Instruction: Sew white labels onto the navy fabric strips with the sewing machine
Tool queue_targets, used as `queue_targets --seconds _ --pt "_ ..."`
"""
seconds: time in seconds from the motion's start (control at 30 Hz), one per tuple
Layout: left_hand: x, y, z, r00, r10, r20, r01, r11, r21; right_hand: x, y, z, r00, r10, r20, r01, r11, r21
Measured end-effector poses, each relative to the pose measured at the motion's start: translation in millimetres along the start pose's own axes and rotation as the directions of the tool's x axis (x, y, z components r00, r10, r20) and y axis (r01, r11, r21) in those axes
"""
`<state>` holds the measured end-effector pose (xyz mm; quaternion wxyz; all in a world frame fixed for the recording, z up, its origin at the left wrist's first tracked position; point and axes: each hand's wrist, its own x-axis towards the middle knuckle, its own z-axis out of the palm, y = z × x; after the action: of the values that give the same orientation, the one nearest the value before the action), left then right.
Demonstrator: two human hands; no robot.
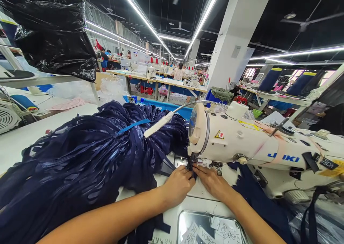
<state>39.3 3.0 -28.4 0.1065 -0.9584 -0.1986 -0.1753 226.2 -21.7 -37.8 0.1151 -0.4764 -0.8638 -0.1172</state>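
Note:
Under the head of a white sewing machine [228,129], a narrow piece of navy fabric [194,176] lies by the needle and presser foot. My left hand [178,184] has its fingers curled together on the left side of this fabric. From the right, my right hand [211,179] pinches the same piece with its fingertips, close to the foot. The fabric under my fingers is mostly hidden. A big bundle of navy fabric pieces [107,154], tied with a blue strip [133,126], lies left of the machine. Nearer me sits a metal tray [185,217] holding printed labels [206,235].
A white lamp [158,124] on a bendy metal neck reaches over the bundle. More navy fabric [251,190] lies right of my right arm. Black plastic [53,32] hangs at upper left. Thread cones [270,79] stand at right. Further tables and people fill the background.

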Motion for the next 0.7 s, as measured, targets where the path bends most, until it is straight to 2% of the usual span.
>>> queue_targets --seconds 0.17,0.4,0.7 --pt "2.3 -0.1 2.8 1.000 -0.005 -0.021 0.006 1.000 0.030 2.3 2.1 1.6 1.000 -0.006 -0.015 0.006 1.000 -0.017" --pt "5.3 -0.4 4.7 0.998 -0.031 -0.052 0.035 0.997 0.067 8.1 -0.5 -9.9 0.999 -0.004 -0.032 0.003 0.999 -0.049" --pt "5.1 0.8 -0.1 0.997 -0.015 -0.070 0.023 0.993 0.115 8.1 -1.6 -4.8 0.995 0.095 0.021 -0.096 0.995 0.036"
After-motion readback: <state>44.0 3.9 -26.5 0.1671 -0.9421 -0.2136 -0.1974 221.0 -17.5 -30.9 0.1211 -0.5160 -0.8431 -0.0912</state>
